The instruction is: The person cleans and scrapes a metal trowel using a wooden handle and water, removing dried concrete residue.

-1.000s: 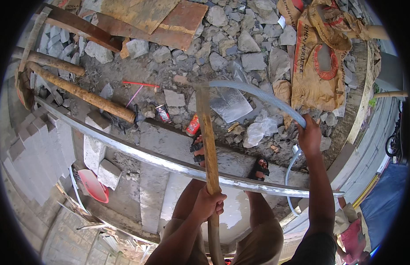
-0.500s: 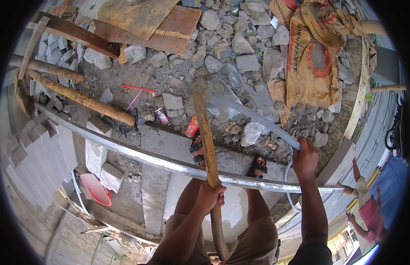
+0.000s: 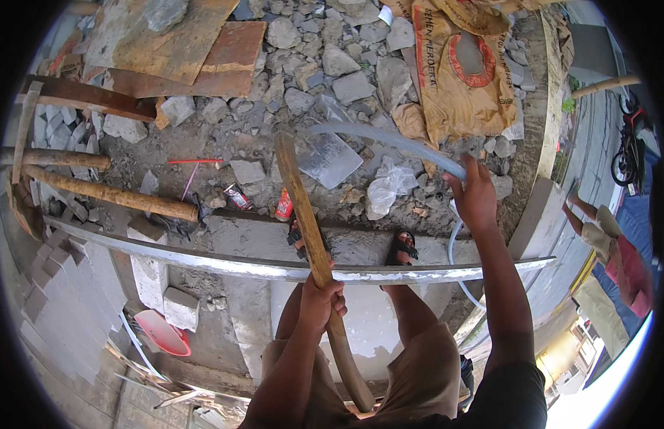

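Observation:
My left hand (image 3: pixel 322 303) is wrapped round a long wooden stick (image 3: pixel 297 189), which is curved towards its lower end between my legs. Its upper end points out over the rubble. In my right hand (image 3: pixel 476 194) is a pale blue braided hose (image 3: pixel 389 137), gripped between thumb and fingers. One length of hose reaches left towards the stick's upper end; a thinner-looking stretch hangs below my wrist. Behind the stick a long metal bar (image 3: pixel 396 274) runs across in front of my legs. A clear plastic sheet (image 3: pixel 333 161) lies on the rubble under the hose.
Broken concrete (image 3: pixel 353 87) covers the ground ahead, with a cement sack (image 3: pixel 464 107) at far right. Wooden poles (image 3: pixel 110 191) and grey paving blocks (image 3: pixel 81 300) are at left, near a red basin (image 3: pixel 162 332). A red can (image 3: pixel 284 205) is by my foot. Another person (image 3: pixel 622 261) is at right.
The view has shifted, so the rubble and sack sit further left. My right hand has risen with the hose, its fingers looser. My left hand keeps its grip on the stick.

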Available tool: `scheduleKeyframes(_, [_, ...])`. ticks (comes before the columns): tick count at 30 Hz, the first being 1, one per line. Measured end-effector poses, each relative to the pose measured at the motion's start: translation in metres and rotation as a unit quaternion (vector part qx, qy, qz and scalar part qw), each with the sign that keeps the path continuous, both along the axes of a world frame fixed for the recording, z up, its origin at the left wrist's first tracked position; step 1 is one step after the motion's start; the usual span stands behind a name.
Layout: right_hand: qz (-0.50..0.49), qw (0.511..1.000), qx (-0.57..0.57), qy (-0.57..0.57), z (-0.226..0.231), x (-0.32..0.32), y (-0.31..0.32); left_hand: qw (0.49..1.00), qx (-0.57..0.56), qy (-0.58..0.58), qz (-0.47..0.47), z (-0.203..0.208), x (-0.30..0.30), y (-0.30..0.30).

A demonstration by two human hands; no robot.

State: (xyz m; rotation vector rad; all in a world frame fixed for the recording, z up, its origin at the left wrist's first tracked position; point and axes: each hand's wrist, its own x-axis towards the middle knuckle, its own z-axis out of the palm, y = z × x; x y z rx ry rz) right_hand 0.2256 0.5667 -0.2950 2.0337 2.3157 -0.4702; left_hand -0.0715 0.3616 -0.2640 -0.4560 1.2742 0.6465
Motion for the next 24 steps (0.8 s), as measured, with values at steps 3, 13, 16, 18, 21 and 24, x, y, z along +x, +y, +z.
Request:
scheduleKeyframes(3, [-0.004,0.999,0.046,-0.027,-0.015,0.014,-0.004,1.000,0.023,-0.018,-0.001,-0.004,0.000,0.003])
scheduleKeyframes(13, [0.204,0.924,-0.312,-0.086,-0.031,0.044,-0.229,0.993,0.097,-0.037,0.063,-0.014,0.004,0.001])
scheduleKeyframes(16, [0.149,0.967,-0.188,-0.086,-0.064,0.067,-0.265,0.983,0.119,-0.105,0.096,-0.019,-0.002,0.002])
scheduleKeyframes(18, [0.164,0.970,-0.175,-0.030,-0.070,0.076,-0.272,0.954,0.113,-0.201,0.194,-0.010,0.002,0.009])
scheduleKeyframes(21, [0.141,0.987,-0.074,0.027,-0.059,0.073,-0.242,0.945,0.123,-0.221,0.207,0.005,0.011,0.024])
scheduleKeyframes(24, [0.153,0.984,-0.056,0.066,-0.052,0.079,-0.190,0.940,0.114,-0.227,0.227,0.021,0.021,0.031])
